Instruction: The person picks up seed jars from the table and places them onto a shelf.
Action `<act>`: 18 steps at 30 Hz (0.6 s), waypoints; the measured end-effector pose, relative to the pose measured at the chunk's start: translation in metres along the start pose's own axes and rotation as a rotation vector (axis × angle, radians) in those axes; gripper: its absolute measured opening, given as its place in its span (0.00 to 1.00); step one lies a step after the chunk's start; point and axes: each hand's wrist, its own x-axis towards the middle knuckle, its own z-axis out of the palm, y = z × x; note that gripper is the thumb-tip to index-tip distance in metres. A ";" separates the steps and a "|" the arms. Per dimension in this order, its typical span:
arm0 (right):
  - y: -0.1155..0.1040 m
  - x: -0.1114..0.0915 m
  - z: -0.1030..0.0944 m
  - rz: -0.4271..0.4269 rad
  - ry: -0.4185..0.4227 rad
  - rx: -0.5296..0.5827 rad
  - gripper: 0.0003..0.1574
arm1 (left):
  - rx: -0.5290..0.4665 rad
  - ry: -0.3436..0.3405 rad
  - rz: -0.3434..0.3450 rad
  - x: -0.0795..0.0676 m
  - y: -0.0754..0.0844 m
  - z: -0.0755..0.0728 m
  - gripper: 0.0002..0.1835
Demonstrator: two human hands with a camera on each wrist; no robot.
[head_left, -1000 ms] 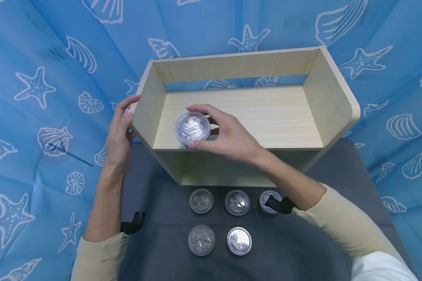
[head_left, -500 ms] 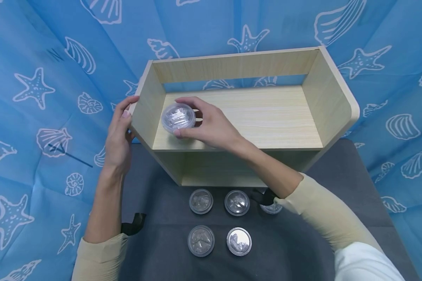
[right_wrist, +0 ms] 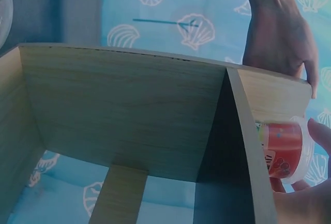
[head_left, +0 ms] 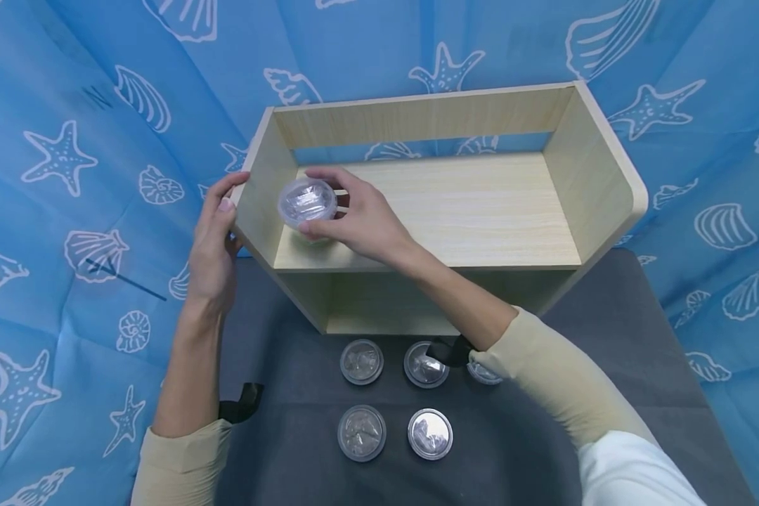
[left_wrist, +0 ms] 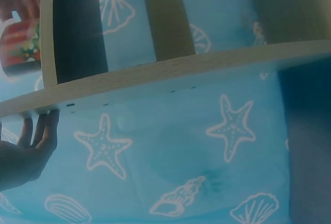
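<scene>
My right hand (head_left: 370, 218) grips a lidded plastic cup (head_left: 307, 202) by its rim, thumb in front and fingers behind. The cup has a clear lid, with red sides and a fruit label in the right wrist view. It is upright over the left end of the upper board of a pale wooden shelf (head_left: 455, 211), close to the left side panel. My left hand (head_left: 213, 239) holds the front edge of that panel from outside, as the right wrist view also shows with the left hand (right_wrist: 282, 40) at the panel's edge.
Several similar lidded cups stand on the dark grey tabletop (head_left: 278, 450) before the shelf, among them a front-left cup (head_left: 362, 433) and a front-right cup (head_left: 430, 434). My right sleeve partly covers the back-right cup (head_left: 484, 374). A blue seashell-print curtain (head_left: 367, 49) hangs behind.
My right hand has carried the cup left and further back over the upper board, toward the left panel. My left hand has stayed on the panel edge.
</scene>
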 end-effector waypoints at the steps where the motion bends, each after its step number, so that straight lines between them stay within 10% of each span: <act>1: 0.001 0.000 0.001 0.001 0.003 0.000 0.43 | -0.001 0.000 0.000 0.000 0.000 0.000 0.22; 18: 0.009 0.012 0.014 0.082 0.062 -0.001 0.45 | -0.015 -0.012 0.026 0.001 -0.002 0.000 0.22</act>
